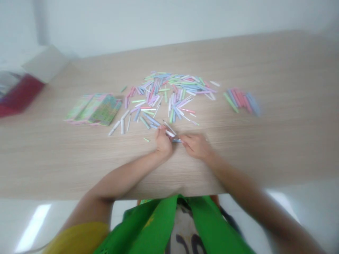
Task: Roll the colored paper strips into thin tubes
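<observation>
Near the middle of the table, my left hand (163, 141) is closed around a white pen (170, 133). A thin white pen piece with a dark tip (169, 127) sticks out just above it. My right hand (195, 145) is closed in a pinch at the end of a blue pen part (177, 140), which spans the gap between my hands. Blur hides its exact shape and how the fingers meet it. Beyond my hands lies a loose heap of pastel pen parts (174, 100) in pink, purple, blue, green and white.
Colourful flat packs (92, 109) lie stacked to the left. On the right, a small row of pink, blue and green pens (241, 100) lies side by side. A red box with an open pale flap (23, 92) stands at the far left. A tiny green piece (146, 139) lies left of my hands.
</observation>
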A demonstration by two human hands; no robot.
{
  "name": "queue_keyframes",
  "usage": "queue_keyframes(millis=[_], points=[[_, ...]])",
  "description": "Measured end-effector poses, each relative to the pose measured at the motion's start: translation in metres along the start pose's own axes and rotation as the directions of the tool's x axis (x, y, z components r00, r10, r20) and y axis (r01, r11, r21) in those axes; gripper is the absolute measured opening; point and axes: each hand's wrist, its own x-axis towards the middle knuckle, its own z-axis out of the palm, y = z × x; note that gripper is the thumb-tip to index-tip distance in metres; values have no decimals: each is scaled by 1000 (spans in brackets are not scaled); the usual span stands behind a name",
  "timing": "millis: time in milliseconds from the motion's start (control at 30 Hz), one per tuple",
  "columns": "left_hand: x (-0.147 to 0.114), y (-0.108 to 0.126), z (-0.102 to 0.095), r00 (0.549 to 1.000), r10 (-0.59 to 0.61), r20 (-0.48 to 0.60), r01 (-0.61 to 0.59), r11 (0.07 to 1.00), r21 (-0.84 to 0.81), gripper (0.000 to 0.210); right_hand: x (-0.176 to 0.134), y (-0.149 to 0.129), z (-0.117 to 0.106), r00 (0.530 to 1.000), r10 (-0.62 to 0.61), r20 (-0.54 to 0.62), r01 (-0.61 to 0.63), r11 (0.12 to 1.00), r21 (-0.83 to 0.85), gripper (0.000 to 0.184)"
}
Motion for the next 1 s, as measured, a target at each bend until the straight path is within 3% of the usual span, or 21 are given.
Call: queue_keyframes(millis=[267,433,500,633,767,900,1000], points=[[3,-8,-5,998,38,57,-39,999,10,37,-4,-1,1,998,61,-28,-61,998,-26,41],[4,-15,-13,951,282,131,-295,950,99,39,-4,-11,-1,987,145,-71,-149,988,-51,44],[2,-14,-14,928,318,192,-344,931,124,33,-4,-17,-2,978,198,-72,-201,979,-45,45],[-3,-5,-10,936,229,266,-259,963,80,29,-3,-26,-3,942,320,-96,-322,947,3,49],[-1,3,-7,936,142,322,-187,975,116,47,-3,-32,-7,901,425,-82,-418,904,90,53],[4,0,-12,886,65,458,-151,976,155,63,-2,-39,-14,876,481,-17,-471,864,176,53],[3,-3,-14,843,-74,532,-29,983,183,68,-2,-40,-17,847,531,-31,-504,821,268,51]])
